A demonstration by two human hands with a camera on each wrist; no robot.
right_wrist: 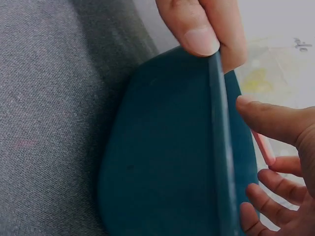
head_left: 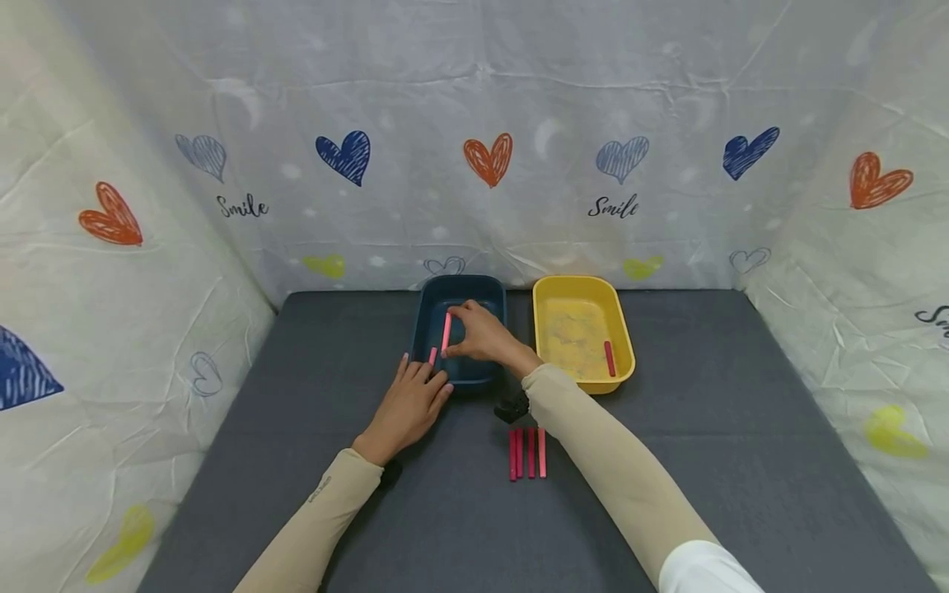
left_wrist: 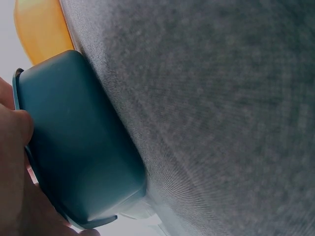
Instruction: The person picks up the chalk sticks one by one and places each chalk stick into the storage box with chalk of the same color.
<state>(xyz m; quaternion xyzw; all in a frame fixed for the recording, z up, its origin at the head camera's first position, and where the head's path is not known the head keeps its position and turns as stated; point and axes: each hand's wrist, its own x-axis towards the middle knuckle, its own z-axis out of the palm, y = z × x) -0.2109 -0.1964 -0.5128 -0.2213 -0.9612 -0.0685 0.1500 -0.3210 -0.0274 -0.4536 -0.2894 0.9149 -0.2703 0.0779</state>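
My right hand (head_left: 485, 336) pinches a slim pink stick (head_left: 446, 331), like a piece of chalk, between thumb and fingers over the dark blue tray (head_left: 497, 301). In the right wrist view the pink stick (right_wrist: 264, 147) shows between that thumb and the fingers. A second pink stick (head_left: 433, 355) lies inside the tray at its left side. At the near left corner, my left hand (head_left: 404, 408) grips the tray's rim, thumb outside and fingers over the edge. The left wrist view shows the outer wall of the blue tray (left_wrist: 83, 142) beside the hand.
Right of the blue tray stands a yellow tray (head_left: 544, 284) with smudges on its floor and one dark red stick (head_left: 610, 358). Several red and pink sticks (head_left: 530, 453) lie side by side on the grey table (head_left: 460, 511) near my right forearm. A printed cloth (head_left: 415, 214) hangs behind.
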